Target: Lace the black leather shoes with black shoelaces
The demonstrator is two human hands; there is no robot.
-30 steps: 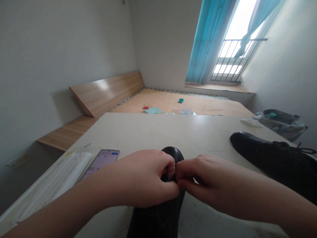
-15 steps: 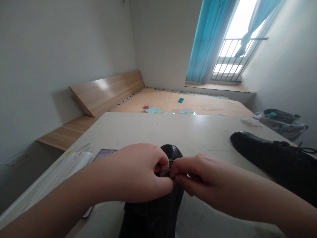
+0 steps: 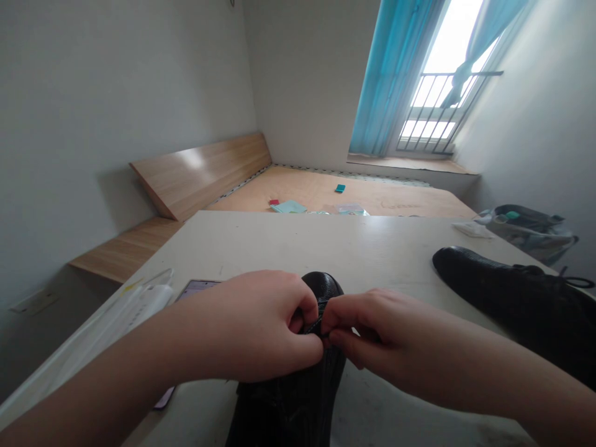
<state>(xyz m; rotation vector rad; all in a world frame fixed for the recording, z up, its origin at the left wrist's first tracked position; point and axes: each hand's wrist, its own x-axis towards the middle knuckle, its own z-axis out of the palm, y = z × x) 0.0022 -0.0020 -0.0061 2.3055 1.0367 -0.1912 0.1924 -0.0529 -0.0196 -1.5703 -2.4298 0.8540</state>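
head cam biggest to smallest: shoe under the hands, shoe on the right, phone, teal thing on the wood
1. Black shoe under the hands and shoe on the right: too alike to rank, both cut off.
2. Phone, partly hidden.
3. Teal piece, far off, true size unsure.

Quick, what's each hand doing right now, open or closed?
Left hand: closed, gripping a dark lace on the black leather shoe.
Right hand: closed, pinching the same lace.
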